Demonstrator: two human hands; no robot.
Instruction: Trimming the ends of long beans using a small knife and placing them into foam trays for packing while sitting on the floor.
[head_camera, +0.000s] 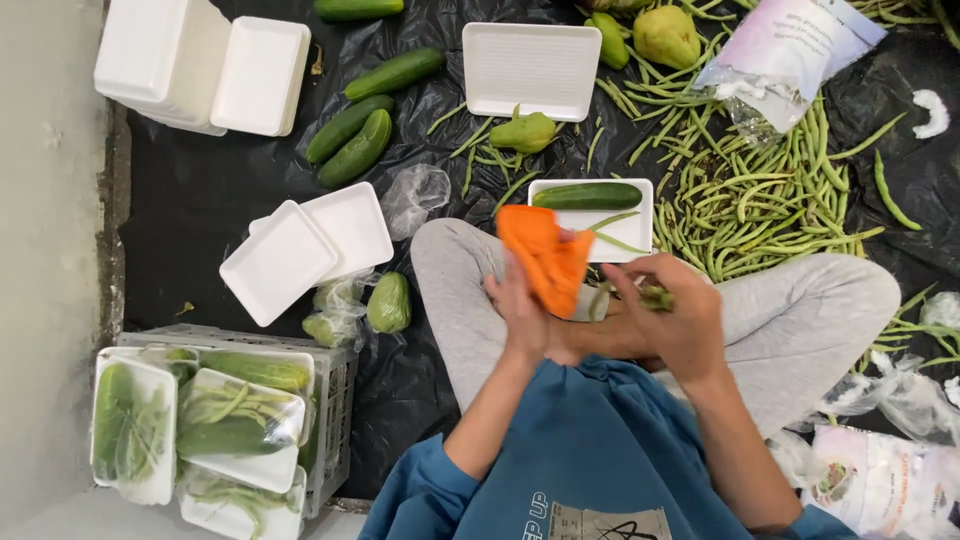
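- while the person sits cross-legged, the left hand (522, 305) grips an orange cloth (545, 255) over the lap.
- right hand (675, 315) curls closed around green beans (655, 297).
- just beyond, a white tray (630, 235) holds a cucumber (587, 196).

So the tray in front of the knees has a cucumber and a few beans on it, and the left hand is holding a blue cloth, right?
Not quite: the head view shows the cloth in the left hand is orange, not blue. The tray does hold a cucumber and a few beans.
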